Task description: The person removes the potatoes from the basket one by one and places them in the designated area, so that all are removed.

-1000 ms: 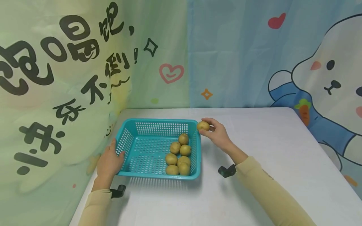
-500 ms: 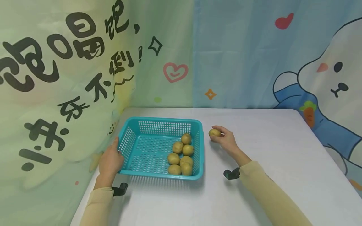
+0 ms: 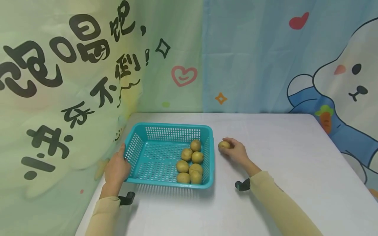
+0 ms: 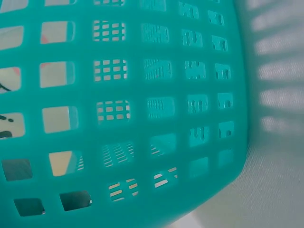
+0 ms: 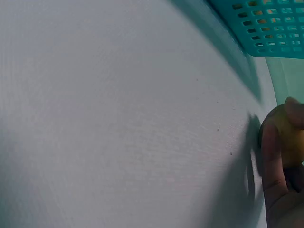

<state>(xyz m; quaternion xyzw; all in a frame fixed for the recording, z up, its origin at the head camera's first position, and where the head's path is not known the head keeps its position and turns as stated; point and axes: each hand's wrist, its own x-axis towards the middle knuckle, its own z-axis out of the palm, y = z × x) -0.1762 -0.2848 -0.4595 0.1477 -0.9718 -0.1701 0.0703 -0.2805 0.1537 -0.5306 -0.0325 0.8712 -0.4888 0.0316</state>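
- Your left hand (image 3: 117, 167) grips the teal basket (image 3: 156, 154) by its left side.
- Your right hand (image 3: 238, 152) pinches one potato (image 3: 223, 145) just outside the basket's right wall.
- Other potatoes (image 3: 187, 154) sit inside, right half.

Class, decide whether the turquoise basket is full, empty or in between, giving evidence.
In between. Potatoes cluster at the right end of the basket, while the left part of its floor lies bare.

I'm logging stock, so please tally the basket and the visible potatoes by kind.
Basket: 1
Potatoes: 8 (7 visible inside the basket, 1 held in the right hand)
Total: 9
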